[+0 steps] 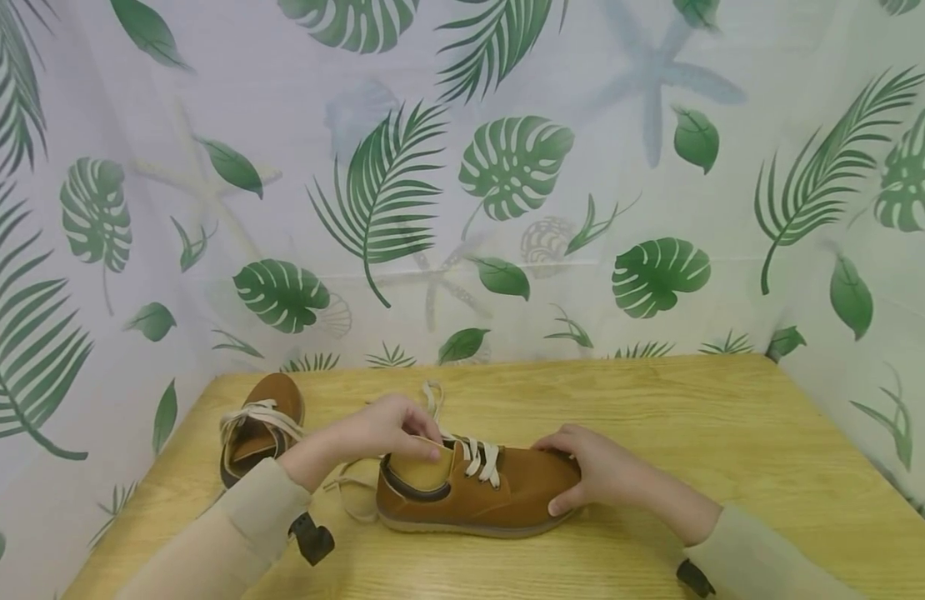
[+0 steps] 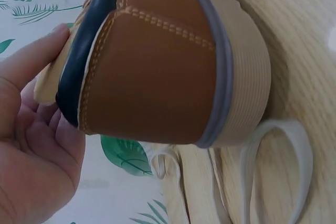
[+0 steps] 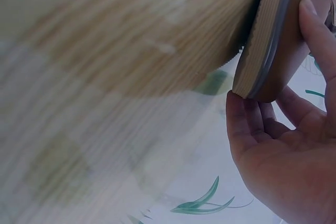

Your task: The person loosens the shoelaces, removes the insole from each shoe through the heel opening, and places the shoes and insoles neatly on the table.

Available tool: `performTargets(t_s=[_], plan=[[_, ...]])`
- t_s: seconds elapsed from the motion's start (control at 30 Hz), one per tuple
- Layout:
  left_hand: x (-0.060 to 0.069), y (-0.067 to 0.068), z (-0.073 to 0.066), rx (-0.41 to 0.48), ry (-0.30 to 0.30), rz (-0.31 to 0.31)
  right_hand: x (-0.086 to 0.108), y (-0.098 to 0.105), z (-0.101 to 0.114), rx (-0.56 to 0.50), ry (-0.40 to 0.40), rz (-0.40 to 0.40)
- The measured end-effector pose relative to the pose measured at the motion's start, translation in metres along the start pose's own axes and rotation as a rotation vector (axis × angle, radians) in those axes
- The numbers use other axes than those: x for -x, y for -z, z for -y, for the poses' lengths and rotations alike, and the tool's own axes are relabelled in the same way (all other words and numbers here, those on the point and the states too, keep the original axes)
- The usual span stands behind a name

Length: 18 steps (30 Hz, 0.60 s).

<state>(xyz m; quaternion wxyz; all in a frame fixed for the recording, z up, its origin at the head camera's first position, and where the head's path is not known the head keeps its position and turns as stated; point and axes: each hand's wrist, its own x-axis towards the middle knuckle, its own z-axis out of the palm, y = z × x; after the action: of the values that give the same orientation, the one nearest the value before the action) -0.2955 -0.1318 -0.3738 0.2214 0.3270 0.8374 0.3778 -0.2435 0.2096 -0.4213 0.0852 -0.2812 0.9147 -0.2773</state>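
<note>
A brown lace-up shoe [image 1: 507, 492] with cream laces stands sole-down on the table, its toe pointing right. Out of its dark-lined opening rises a tan insole [image 1: 421, 472], which my left hand [image 1: 393, 433] pinches between thumb and fingers. The left wrist view shows that insole [image 2: 46, 83] sticking out past the dark collar [image 2: 86, 59], above the stitched brown heel [image 2: 152, 77]. Around the toe, my right hand [image 1: 601, 471] grips the shoe, thumb on the near side and fingers over the far side. How deep the insole reaches inside is hidden.
A second brown shoe [image 1: 282, 400] with cream laces stands at the table's back left, its opening toward me. Loose lace [image 1: 350, 492] trails on the wood table [image 1: 702, 417] beside the heel. A leaf-patterned cloth [image 1: 432, 208] hangs behind and at both sides.
</note>
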Motion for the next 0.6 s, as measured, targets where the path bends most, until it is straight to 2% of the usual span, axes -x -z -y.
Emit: performTargets(t_s=[0.17, 0.33, 0.6], plan=[[-0.0004, -0.0018, 0.0014, 0.052, 0.026, -0.075, -0.0001, 0.0000, -0.0014, -0.017, -0.023, -0.003], [0.0033, -0.0020, 0.0026, 0.089, 0.024, -0.081, -0.0002, -0.0001, -0.0008, -0.017, -0.013, 0.000], [0.0093, -0.0031, -0.0003, 0.086, 0.091, -0.120, 0.0017, -0.0023, 0.0014, -0.020, -0.015, -0.005]])
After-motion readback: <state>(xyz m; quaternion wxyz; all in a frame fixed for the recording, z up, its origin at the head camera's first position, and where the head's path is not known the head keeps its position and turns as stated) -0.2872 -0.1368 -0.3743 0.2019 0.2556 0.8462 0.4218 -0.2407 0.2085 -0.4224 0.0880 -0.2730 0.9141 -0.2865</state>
